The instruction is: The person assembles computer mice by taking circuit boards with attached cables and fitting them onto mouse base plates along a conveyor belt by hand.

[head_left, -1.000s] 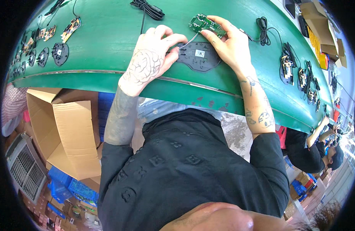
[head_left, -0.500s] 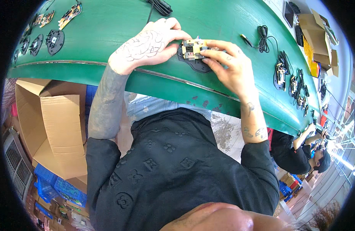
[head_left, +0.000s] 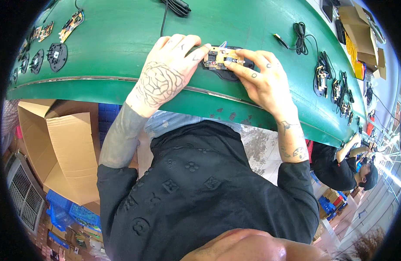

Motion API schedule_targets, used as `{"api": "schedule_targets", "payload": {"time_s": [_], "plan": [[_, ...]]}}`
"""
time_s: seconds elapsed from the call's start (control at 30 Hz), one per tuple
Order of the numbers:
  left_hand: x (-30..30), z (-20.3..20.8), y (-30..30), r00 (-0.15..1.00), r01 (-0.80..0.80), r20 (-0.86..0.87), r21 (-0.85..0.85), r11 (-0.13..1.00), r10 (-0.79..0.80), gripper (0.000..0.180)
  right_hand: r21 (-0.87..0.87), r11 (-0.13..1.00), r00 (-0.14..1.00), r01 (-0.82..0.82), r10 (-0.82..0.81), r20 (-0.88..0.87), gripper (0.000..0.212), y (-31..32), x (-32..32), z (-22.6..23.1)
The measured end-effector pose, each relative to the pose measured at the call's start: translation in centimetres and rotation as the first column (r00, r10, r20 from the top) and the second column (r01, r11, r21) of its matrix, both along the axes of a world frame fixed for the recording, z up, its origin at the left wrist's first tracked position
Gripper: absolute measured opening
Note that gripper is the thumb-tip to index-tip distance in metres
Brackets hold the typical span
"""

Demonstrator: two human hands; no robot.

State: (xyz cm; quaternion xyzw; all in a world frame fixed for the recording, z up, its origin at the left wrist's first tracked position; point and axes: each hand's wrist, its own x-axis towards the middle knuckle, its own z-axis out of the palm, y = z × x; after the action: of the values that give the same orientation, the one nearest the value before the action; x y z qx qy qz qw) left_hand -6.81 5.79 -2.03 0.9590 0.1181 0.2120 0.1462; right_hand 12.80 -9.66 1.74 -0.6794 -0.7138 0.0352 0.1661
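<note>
A yellow-tan circuit board [head_left: 214, 64] with black switches lies on a black mouse base [head_left: 226, 75] near the table's front edge. My left hand [head_left: 172, 63] has curled fingers, its index fingertip at the board's upper left corner; its thumb is mostly hidden. On the board's right part, my right hand [head_left: 266, 74] closes with index finger at the top edge and thumb on the face. Thin coloured wires [head_left: 224, 44] stick up from the board's far edge. A black coiled cable [head_left: 178, 8] lies beyond, its lead running down behind my left hand.
The green table [head_left: 122, 48] carries black bases [head_left: 57, 57] and loose boards [head_left: 71, 24] on the left. Boards with cables [head_left: 321, 80] line the right. An open cardboard box [head_left: 74, 152] stands below the table at left. A co-worker [head_left: 339, 167] sits at right.
My left hand has turned, its knuckles now higher and its fingers curled at the board's corner. The board sits flatter and more level on the base. My right fingers have shifted slightly right.
</note>
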Motion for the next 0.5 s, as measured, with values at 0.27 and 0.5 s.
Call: {"api": "schedule_targets", "payload": {"time_s": [0.27,0.5], "plan": [[-0.1,0.3,-1.1,0.998,-0.032,-0.055,0.108,0.994,0.038,0.040,0.019,0.997,0.996,-0.077,0.076,0.039,0.040,-0.5,0.8,-1.3],[-0.2,1.1,0.3,0.996,0.029,-0.079,-0.108,0.994,-0.037,0.039,0.055,0.998,1.000,-0.012,0.011,0.011,0.037,-0.1,-0.6,-2.7]]}}
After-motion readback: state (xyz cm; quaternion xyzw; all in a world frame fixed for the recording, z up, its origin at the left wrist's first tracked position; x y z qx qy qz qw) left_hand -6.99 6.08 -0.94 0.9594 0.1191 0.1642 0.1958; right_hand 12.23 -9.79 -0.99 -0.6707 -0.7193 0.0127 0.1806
